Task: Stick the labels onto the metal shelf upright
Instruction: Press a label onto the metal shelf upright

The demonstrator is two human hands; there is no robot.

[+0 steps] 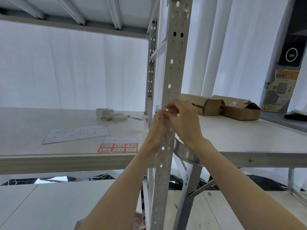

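Where the fingertips of both hands meet, they pinch a small red-edged label (165, 113) against the upright (172, 67), about level with the shelf (49, 156). Left hand (156, 128) reaches in from the left of the post and right hand (184, 120) from the right, each gripping the label. Being thin paper, it is likely weightless, floppy and quick to stick to skin, so holding its edges seems wisest. More labels wait on a sheet (118, 147), near left on the shelf.
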